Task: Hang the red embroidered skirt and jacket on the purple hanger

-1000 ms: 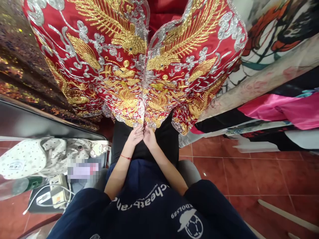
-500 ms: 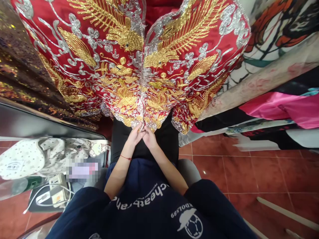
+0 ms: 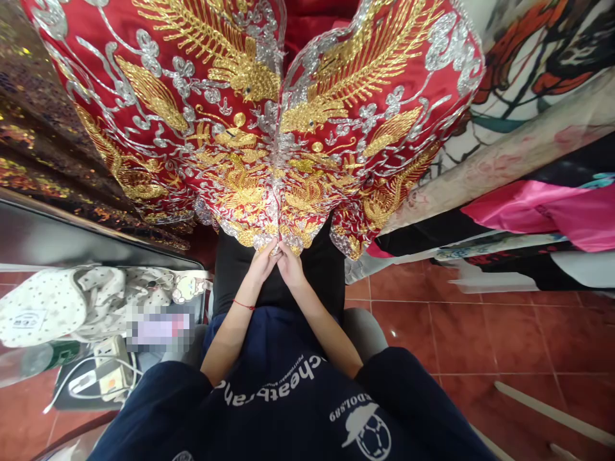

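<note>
A red jacket with gold and silver embroidery hangs in front of me, its two front panels meeting along a silver-trimmed centre line. At the bottom of that line, my left hand pinches the lower edge of the jacket. Close beside it, my right hand is closed on the same hem, thumbs almost touching. A thin red cord bracelet circles my left wrist. The fingers under the cloth are partly hidden, so anything small between them cannot be made out.
Brown-gold sequined fabric hangs at left. Below it lie a dotted white cloth bag, a plastic bottle and a power strip with a white cable. Other garments, including bright pink cloth, hang at right above red floor tiles.
Both hands keep their hold at the bottom of the jacket, with only a tiny shift of the fingers. The jacket's upper part sits very slightly further right and lower in view.
</note>
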Motion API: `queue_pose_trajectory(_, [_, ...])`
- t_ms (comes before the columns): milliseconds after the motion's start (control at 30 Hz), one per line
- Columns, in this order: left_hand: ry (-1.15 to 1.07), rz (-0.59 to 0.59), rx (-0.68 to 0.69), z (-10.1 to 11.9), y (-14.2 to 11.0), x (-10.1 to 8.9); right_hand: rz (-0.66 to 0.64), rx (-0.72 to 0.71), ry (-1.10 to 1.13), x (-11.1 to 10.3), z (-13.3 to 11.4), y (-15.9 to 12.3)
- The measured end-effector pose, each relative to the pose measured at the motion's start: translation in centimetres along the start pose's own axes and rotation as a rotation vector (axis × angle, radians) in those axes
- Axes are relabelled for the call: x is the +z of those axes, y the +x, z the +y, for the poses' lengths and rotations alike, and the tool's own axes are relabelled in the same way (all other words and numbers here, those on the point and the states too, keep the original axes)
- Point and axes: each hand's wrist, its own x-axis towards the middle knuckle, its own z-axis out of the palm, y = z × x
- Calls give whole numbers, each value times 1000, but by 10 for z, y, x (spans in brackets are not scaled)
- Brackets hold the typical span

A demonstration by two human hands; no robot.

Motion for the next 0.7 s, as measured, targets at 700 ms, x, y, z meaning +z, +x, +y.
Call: queue_pose_trajectory(700, [191,152,178,-11,14,-25,280,313,-32,-11,13,15])
